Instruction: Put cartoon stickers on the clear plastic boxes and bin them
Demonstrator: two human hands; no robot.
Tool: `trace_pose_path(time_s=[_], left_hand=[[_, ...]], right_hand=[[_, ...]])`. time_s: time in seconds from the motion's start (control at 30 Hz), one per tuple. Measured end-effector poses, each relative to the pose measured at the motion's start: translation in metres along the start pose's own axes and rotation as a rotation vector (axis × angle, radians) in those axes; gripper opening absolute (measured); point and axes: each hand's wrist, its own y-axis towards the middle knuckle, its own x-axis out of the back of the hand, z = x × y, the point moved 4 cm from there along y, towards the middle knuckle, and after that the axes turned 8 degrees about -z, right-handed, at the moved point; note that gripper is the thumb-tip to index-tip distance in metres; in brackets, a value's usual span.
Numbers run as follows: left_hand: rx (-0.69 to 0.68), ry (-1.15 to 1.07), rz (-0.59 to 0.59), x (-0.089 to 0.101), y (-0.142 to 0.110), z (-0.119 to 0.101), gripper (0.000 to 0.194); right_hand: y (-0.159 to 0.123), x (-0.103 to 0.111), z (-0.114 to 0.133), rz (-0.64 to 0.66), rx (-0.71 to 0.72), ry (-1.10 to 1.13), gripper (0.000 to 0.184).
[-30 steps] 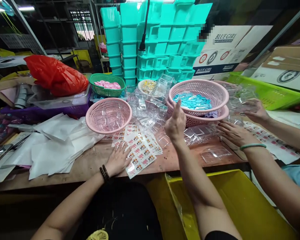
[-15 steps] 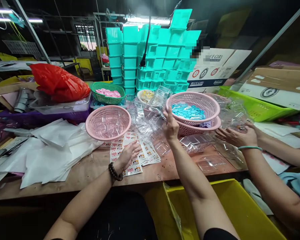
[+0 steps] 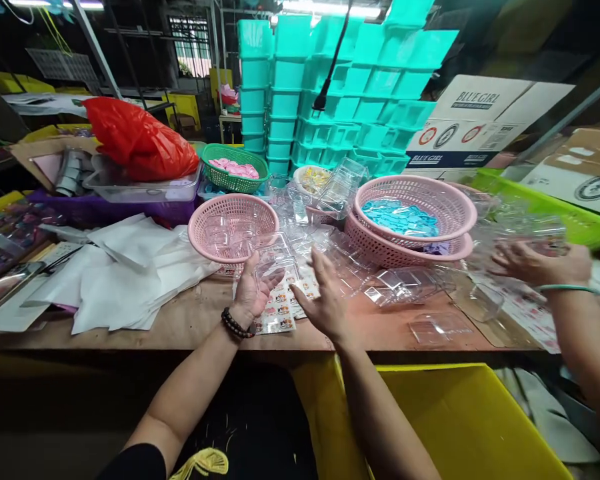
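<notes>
In my left hand [image 3: 253, 293], which wears a dark bead bracelet, is a clear plastic box [image 3: 279, 255], held between the raised thumb and the fingers. My right hand [image 3: 325, 300] is just to the right of it, thumb and fingers apart, with nothing in it. Sheets of cartoon stickers [image 3: 280, 310] lie on the table beneath both hands. Behind the left hand stands a pink basket [image 3: 200, 243] with clear plastic pieces inside. A heap of clear boxes [image 3: 347, 257] lies beyond my right hand.
Stacked pink baskets [image 3: 467, 207] at right hold blue pieces [image 3: 400, 219]. White sheets [image 3: 120, 280] are piled at left. A green basket [image 3: 257, 187] holds pink pieces. A co-worker's hand [image 3: 545, 263] holds clear plastic at far right. A yellow bin [image 3: 430, 420] stands below the table edge.
My right hand has come back from the pink baskets toward my left hand. A clear plastic box is now in my left hand. The view has shifted, and the co-worker's hands have moved.
</notes>
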Motion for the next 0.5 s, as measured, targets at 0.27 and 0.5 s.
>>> trace_pose_path(time_s=[0.27,0.5], left_hand=[[-0.003,0.073,-0.073,0.013,-0.015,-0.007,0.037],[-0.078,0.053,0.003,0.015,-0.021,-0.009,0.043]], right_hand=[[0.005,0.027,0.055,0.122,-0.516,0.444,0.021],[-0.003,-0.018,0.025,0.151,-0.807,0.483,0.039]])
